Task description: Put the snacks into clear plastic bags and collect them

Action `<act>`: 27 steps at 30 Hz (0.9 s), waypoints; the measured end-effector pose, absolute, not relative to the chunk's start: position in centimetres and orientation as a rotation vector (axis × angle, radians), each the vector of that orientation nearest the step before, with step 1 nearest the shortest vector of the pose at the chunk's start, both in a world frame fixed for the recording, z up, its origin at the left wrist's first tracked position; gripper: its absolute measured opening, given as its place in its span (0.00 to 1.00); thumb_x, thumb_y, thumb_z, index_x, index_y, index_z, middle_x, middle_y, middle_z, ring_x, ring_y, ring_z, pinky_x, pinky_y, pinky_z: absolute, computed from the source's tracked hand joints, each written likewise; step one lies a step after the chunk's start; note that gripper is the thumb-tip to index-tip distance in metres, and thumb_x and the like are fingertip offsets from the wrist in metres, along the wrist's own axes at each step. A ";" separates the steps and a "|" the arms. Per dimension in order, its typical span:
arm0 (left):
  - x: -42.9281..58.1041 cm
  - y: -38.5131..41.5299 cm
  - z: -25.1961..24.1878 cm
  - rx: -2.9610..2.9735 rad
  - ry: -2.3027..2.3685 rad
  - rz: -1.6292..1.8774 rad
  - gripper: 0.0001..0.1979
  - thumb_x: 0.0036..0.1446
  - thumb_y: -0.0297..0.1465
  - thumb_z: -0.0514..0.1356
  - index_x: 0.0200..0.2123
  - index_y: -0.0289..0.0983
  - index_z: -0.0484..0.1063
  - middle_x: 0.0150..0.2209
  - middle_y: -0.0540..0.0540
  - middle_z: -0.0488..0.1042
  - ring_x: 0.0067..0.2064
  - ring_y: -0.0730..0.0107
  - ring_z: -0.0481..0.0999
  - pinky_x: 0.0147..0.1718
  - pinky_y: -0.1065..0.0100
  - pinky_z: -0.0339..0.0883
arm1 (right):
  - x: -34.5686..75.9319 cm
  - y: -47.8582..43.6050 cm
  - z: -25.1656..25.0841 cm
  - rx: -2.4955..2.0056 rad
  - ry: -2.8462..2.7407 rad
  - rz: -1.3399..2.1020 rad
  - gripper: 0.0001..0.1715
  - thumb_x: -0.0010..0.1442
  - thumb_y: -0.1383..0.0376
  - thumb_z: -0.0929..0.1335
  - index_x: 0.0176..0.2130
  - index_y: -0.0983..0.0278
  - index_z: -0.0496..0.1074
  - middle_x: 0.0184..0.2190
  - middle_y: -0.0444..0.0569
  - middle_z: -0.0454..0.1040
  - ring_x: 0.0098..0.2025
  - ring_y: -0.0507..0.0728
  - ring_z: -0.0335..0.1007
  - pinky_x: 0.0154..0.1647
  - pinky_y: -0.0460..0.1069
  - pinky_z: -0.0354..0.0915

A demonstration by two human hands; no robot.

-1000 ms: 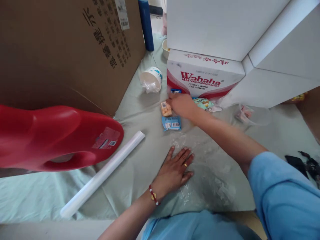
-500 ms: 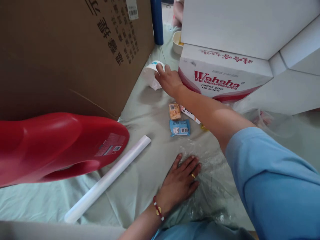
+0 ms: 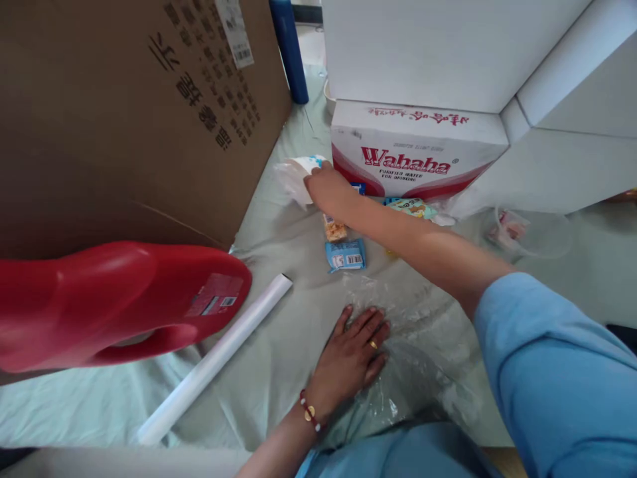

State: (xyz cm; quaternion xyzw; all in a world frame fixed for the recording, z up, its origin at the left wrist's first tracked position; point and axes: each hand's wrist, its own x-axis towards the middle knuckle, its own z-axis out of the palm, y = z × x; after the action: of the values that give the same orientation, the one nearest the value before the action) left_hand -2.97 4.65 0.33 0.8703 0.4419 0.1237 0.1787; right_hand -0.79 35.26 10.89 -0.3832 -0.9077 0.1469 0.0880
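Note:
My right hand [image 3: 326,189] reaches forward with its fingers closed on the edge of a white item with blue print [image 3: 303,164]. A thin, whitish wrap hangs from that item; its exact kind is unclear. Flat on the cloth, my left hand [image 3: 353,355] lies with fingers spread, a ring on one finger, touching or close beside a crumpled clear plastic sheet [image 3: 413,372]. Below my right wrist sit an orange-brown snack pack [image 3: 335,229] and a blue snack packet [image 3: 346,255]. My right forearm partly hides a green packet [image 3: 411,207].
A large cardboard box [image 3: 124,133] stands left, with a red plastic jug [image 3: 149,292] and a white tube [image 3: 213,362] before it. A Wahaha carton [image 3: 413,146] stands right, under a white box [image 3: 438,46]. A blue cylinder [image 3: 290,53] stands behind.
My right hand has drawn the white item slightly nearer, and its wrap now spreads to the left. The view has shifted, baring the green packet. My left hand stays flat.

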 end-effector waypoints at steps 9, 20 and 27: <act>-2.9 4.6 0.1 2.458 1.266 0.364 0.26 0.74 0.43 0.54 0.70 0.44 0.64 0.73 0.46 0.64 0.75 0.62 0.58 0.77 0.49 0.33 | 11.1 28.9 10.7 -1.301 -2.119 1.049 0.10 0.62 0.71 0.66 0.34 0.63 0.78 0.28 0.45 0.78 0.30 0.54 0.74 0.35 0.48 0.69; -2.8 4.6 0.3 2.459 1.283 0.316 0.25 0.75 0.43 0.52 0.70 0.43 0.65 0.73 0.46 0.64 0.75 0.60 0.59 0.77 0.47 0.36 | 8.8 25.4 9.7 -0.914 -2.546 0.369 0.16 0.66 0.73 0.63 0.42 0.62 0.78 0.46 0.52 0.75 0.49 0.61 0.70 0.45 0.54 0.65; -2.9 4.5 0.4 2.484 1.277 0.304 0.26 0.74 0.42 0.52 0.70 0.42 0.65 0.71 0.44 0.67 0.74 0.60 0.61 0.76 0.47 0.40 | -2.9 29.5 8.7 -1.010 -2.426 0.374 0.18 0.69 0.76 0.62 0.52 0.60 0.72 0.55 0.51 0.73 0.48 0.56 0.72 0.41 0.50 0.68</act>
State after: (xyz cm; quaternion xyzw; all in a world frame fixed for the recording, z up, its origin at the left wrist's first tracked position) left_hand -2.91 4.51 0.38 0.8719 0.4483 0.1068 0.1653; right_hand -2.89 29.47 8.73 -0.3691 -0.8870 0.1368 0.2413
